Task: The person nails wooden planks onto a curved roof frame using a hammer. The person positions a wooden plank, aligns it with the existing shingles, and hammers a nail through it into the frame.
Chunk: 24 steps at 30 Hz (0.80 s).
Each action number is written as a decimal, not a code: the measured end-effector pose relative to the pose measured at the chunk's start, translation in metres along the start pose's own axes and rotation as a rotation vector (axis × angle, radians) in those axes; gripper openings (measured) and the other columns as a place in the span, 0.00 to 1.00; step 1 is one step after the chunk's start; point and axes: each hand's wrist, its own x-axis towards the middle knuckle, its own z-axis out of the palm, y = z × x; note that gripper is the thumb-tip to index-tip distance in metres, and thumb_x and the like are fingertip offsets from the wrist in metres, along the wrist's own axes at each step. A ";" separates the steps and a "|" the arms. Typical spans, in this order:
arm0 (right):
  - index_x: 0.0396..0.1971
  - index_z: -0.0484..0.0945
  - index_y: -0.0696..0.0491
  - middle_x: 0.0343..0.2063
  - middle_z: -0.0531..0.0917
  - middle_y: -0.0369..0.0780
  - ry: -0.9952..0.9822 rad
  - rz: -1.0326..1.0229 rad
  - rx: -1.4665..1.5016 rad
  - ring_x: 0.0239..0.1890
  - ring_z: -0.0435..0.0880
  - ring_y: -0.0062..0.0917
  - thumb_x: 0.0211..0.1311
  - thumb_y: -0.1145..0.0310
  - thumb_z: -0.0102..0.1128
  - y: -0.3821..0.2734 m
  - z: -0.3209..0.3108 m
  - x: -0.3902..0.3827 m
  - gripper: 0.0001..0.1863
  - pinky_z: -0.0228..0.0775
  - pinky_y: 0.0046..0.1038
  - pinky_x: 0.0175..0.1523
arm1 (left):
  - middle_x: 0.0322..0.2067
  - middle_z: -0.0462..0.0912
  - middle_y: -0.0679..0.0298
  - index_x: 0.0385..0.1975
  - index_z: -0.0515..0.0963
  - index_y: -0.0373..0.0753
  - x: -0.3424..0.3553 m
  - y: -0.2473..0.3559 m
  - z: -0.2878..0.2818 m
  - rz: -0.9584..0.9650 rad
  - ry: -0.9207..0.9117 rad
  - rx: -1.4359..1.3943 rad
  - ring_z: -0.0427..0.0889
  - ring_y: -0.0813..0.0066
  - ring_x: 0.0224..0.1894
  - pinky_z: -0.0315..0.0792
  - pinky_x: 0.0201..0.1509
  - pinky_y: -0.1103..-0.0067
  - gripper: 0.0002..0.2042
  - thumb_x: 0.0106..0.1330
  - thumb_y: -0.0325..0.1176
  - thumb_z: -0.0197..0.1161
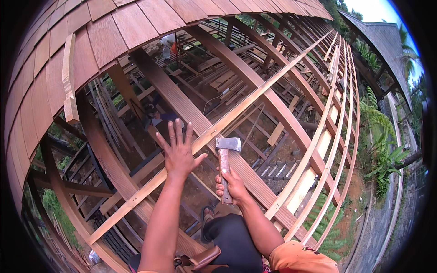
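left hand: fingers spread, empty, over batten
right hand: hatchet gripped beside batten
hatchet: likely head-heavy, rigid; best held low

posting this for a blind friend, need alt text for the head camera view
A person's right hand grips a hatchet-like tool, while the left hand is spread open over a pale wooden batten that crosses brown rafters. Reddish wooden shingles curve across the upper left.

Outdoor roof construction site: bare rafters, wooden battens, reddish shingles.
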 end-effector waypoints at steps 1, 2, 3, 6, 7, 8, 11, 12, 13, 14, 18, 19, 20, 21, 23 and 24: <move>0.57 0.62 0.49 0.30 0.71 0.37 0.007 0.002 0.002 0.24 0.69 0.20 0.77 0.64 0.46 0.001 0.002 0.003 0.14 0.67 0.25 0.27 | 0.78 0.34 0.51 0.77 0.48 0.48 0.001 -0.001 0.002 -0.029 0.014 -0.006 0.29 0.49 0.79 0.21 0.73 0.39 0.57 0.50 0.70 0.66; 0.57 0.62 0.50 0.30 0.71 0.38 0.000 -0.003 0.016 0.24 0.69 0.20 0.77 0.64 0.46 0.001 0.005 0.003 0.14 0.67 0.25 0.27 | 0.78 0.34 0.51 0.77 0.48 0.48 0.002 -0.002 0.004 -0.028 0.009 -0.010 0.29 0.49 0.79 0.21 0.73 0.39 0.57 0.50 0.70 0.66; 0.58 0.62 0.50 0.31 0.71 0.38 -0.006 -0.007 0.030 0.24 0.69 0.20 0.77 0.63 0.46 0.000 0.007 0.003 0.15 0.67 0.25 0.27 | 0.78 0.33 0.51 0.77 0.48 0.49 0.002 -0.002 0.006 -0.040 0.027 -0.027 0.29 0.49 0.79 0.21 0.73 0.39 0.56 0.51 0.69 0.66; 0.58 0.62 0.50 0.31 0.71 0.38 0.024 -0.007 0.005 0.24 0.68 0.20 0.78 0.62 0.47 0.002 0.008 0.003 0.16 0.67 0.26 0.27 | 0.78 0.33 0.51 0.77 0.48 0.50 0.001 -0.003 0.009 -0.059 0.040 -0.049 0.28 0.48 0.79 0.21 0.73 0.39 0.54 0.52 0.67 0.67; 0.58 0.62 0.50 0.31 0.71 0.38 0.029 0.000 0.004 0.24 0.68 0.20 0.78 0.62 0.47 0.001 0.009 0.003 0.16 0.67 0.26 0.27 | 0.78 0.33 0.52 0.77 0.49 0.51 0.003 -0.003 0.007 -0.062 0.055 -0.054 0.28 0.48 0.79 0.22 0.73 0.39 0.54 0.53 0.66 0.67; 0.58 0.62 0.50 0.31 0.71 0.38 0.022 -0.009 0.009 0.24 0.68 0.20 0.78 0.61 0.47 -0.001 0.010 0.003 0.16 0.67 0.26 0.27 | 0.78 0.33 0.51 0.77 0.49 0.51 0.002 -0.002 0.005 -0.068 0.018 -0.050 0.29 0.48 0.79 0.22 0.73 0.39 0.53 0.53 0.67 0.66; 0.57 0.63 0.50 0.31 0.71 0.37 0.006 -0.012 0.013 0.24 0.69 0.20 0.77 0.61 0.48 -0.001 0.011 0.003 0.16 0.67 0.25 0.27 | 0.78 0.34 0.51 0.77 0.50 0.51 0.003 -0.005 0.006 -0.078 0.026 -0.061 0.29 0.48 0.79 0.22 0.73 0.38 0.53 0.53 0.67 0.65; 0.57 0.63 0.50 0.30 0.71 0.37 0.025 -0.019 0.000 0.24 0.69 0.20 0.77 0.60 0.49 -0.001 0.009 0.002 0.16 0.67 0.25 0.27 | 0.78 0.34 0.51 0.77 0.50 0.51 0.003 -0.004 0.008 -0.082 0.025 -0.059 0.29 0.48 0.79 0.22 0.73 0.38 0.53 0.53 0.67 0.65; 0.56 0.63 0.49 0.30 0.71 0.37 0.036 -0.025 -0.013 0.24 0.69 0.20 0.76 0.60 0.50 -0.001 0.009 0.002 0.16 0.67 0.25 0.27 | 0.78 0.35 0.51 0.77 0.50 0.51 0.004 -0.005 0.009 -0.076 0.042 -0.069 0.29 0.48 0.79 0.23 0.73 0.38 0.53 0.53 0.67 0.65; 0.56 0.64 0.49 0.30 0.71 0.37 0.030 -0.041 -0.015 0.24 0.69 0.20 0.76 0.60 0.50 -0.001 0.008 0.000 0.15 0.67 0.25 0.27 | 0.78 0.36 0.51 0.77 0.50 0.51 0.004 -0.005 0.009 -0.070 0.059 -0.079 0.30 0.48 0.79 0.23 0.73 0.38 0.53 0.53 0.68 0.65; 0.55 0.63 0.49 0.30 0.71 0.37 0.030 -0.028 -0.002 0.24 0.69 0.20 0.76 0.61 0.49 -0.009 0.007 0.002 0.15 0.67 0.25 0.27 | 0.78 0.36 0.51 0.77 0.50 0.51 0.003 -0.004 0.010 -0.075 0.078 -0.065 0.30 0.47 0.79 0.23 0.72 0.37 0.53 0.53 0.68 0.65; 0.55 0.63 0.49 0.30 0.71 0.37 0.009 -0.007 -0.014 0.24 0.69 0.20 0.77 0.61 0.49 -0.012 0.007 0.005 0.14 0.67 0.25 0.27 | 0.78 0.36 0.51 0.77 0.49 0.52 0.003 -0.004 0.010 -0.080 0.068 -0.050 0.30 0.47 0.79 0.23 0.72 0.37 0.53 0.53 0.68 0.64; 0.55 0.63 0.50 0.30 0.71 0.37 -0.013 0.014 -0.026 0.24 0.69 0.20 0.77 0.61 0.49 -0.015 0.007 0.007 0.14 0.67 0.26 0.27 | 0.78 0.36 0.51 0.77 0.49 0.52 0.003 -0.005 0.009 -0.084 0.058 -0.035 0.31 0.48 0.79 0.23 0.73 0.37 0.53 0.54 0.68 0.64; 0.55 0.63 0.50 0.30 0.71 0.37 -0.013 0.014 -0.028 0.24 0.69 0.20 0.77 0.61 0.49 -0.018 0.007 0.008 0.14 0.67 0.26 0.27 | 0.78 0.36 0.51 0.77 0.49 0.52 0.005 -0.005 0.011 -0.085 0.058 -0.036 0.31 0.48 0.79 0.23 0.73 0.37 0.53 0.54 0.68 0.64; 0.54 0.63 0.50 0.30 0.71 0.37 0.013 0.032 -0.074 0.24 0.69 0.20 0.77 0.62 0.48 -0.020 0.007 0.005 0.13 0.67 0.26 0.26 | 0.78 0.34 0.51 0.77 0.48 0.53 0.002 -0.005 0.012 -0.069 0.052 -0.009 0.29 0.46 0.79 0.23 0.72 0.37 0.52 0.55 0.68 0.64; 0.54 0.63 0.50 0.30 0.71 0.37 0.013 0.040 -0.076 0.24 0.69 0.20 0.77 0.62 0.48 -0.022 0.005 0.007 0.13 0.67 0.26 0.26 | 0.78 0.34 0.51 0.77 0.48 0.53 0.004 -0.004 0.013 -0.076 0.047 -0.010 0.29 0.46 0.79 0.23 0.72 0.37 0.52 0.55 0.68 0.64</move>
